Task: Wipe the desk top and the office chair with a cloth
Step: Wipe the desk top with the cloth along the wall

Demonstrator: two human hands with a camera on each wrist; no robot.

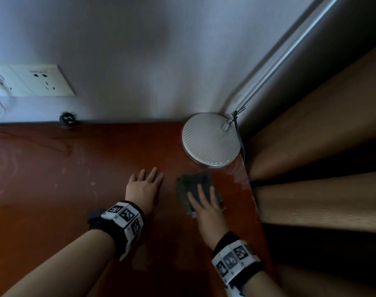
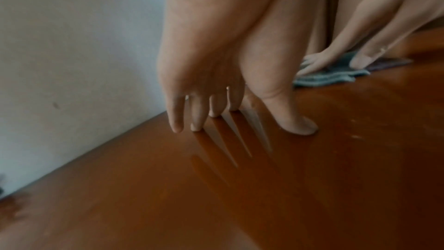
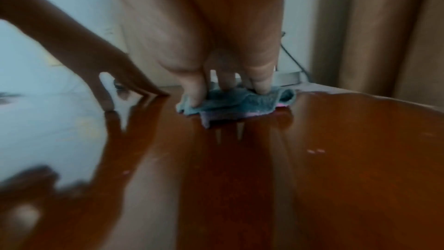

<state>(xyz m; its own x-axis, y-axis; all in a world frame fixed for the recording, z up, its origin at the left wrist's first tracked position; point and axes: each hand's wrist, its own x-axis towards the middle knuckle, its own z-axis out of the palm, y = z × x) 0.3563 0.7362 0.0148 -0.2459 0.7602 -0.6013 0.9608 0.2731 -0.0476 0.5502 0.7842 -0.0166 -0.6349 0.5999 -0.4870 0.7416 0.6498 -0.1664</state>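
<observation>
— Where do I stand? My right hand (image 1: 206,202) lies flat on the cloth (image 1: 192,185), fingers straight and pressing it onto the desk (image 1: 75,189) near the right-hand edge. My left hand (image 1: 145,185) is spread beside it, fingertips (image 2: 197,127) and thumb braced on the bare wood, holding nothing.

— What worries you from here?

— The lamp base (image 1: 210,140) sits just beyond the cloth. If I push the stroke straight toward the wall, I judge the cloth could bunch against it or nudge it toward the corner, and its cord (image 1: 239,136) hangs right at the edge.

— Anything else?

— The cloth is already rumpled under my fingers in the right wrist view; with only flat pressure on it, it may slip out or fold over. The curtain (image 1: 322,136) hangs close past the desk edge, so a wide sweep could carry the cloth off the side. The chair isn't in view at all.
</observation>
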